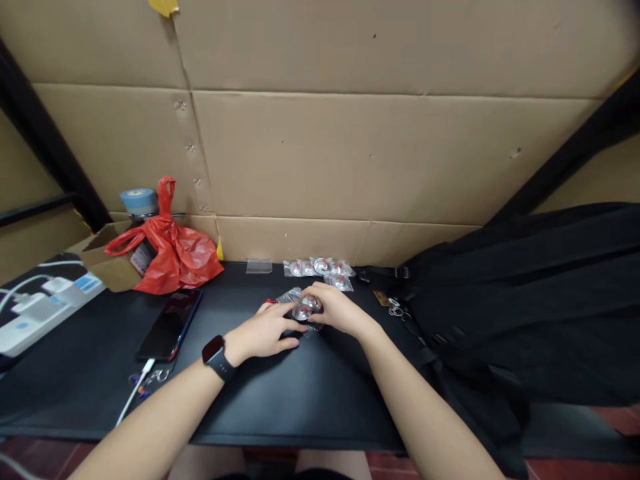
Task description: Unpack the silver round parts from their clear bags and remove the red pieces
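Cardboard wall (pixel 350 153) behind a black table (pixel 300 400); floor (pixel 620 420) — seemingly reddish.

Small round silver-and-red item sealed in clear plastic packet (pixel 303 309): lies flat on black tabletop (pixel 300 393), crinkled wrapper edges poking out toward cardboard back wall, mostly covered by fingers. Exact shape hard to tell. Left hand (pixel 265 331) rests on its near-left side, fingertips touching packet; right hand (pixel 336 309) cups its right side, fingers curled over top. Row of like clear packets with silver-red pieces (pixel 320 269): lies just behind held packet, close to wall, untouched, overlapping.
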A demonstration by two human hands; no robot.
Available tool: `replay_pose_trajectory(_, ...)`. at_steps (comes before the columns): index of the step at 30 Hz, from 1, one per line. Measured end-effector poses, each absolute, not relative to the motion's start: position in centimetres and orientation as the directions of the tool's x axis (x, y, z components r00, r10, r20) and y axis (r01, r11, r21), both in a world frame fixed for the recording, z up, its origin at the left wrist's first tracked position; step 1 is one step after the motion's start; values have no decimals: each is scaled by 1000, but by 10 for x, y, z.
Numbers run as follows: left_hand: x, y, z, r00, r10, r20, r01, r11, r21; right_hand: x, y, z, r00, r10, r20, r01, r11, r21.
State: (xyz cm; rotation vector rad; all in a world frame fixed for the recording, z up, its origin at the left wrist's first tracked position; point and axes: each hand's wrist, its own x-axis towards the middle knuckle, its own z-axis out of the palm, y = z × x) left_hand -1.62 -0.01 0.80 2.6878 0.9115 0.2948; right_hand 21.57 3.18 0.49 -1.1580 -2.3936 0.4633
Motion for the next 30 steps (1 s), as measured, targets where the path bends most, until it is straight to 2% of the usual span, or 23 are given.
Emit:
replay_pose_trajectory(4, -18, 0, 11, 783, 619, 61, 565, -749, 346, 211, 37, -2, -456, 838, 299, 697, 546, -465)
replay_pose_trajectory(10, -18, 1, 13, 790, 613, 33, 565, -747, 349, 191, 35, -11, -354, 859, 370, 817, 477, -325)
replay_pose_trajectory(12, -18, 2, 13, 789, 612, 56, 562, -756, 336, 189, 35, -10, -331, 872, 361, 836, 449, -316)
replay_pose_trajectory(19, -23, 8, 12, 785, 603, 145, 545, -782, 303, 213, 33, 8, -560, 807, 190, 683, 579, -445)
replay_pose_trajectory(24, -23, 8, 14, 738, 651, 176, 598, -753, 277, 225, 29, 14, -604, 790, 105, 675, 577, -460)
replay_pose_trajectory(30, -24, 9, 8, 696, 687, 207, 649, -726, 226, 229, 32, 10, -578, 811, 92, 721, 561, -408)
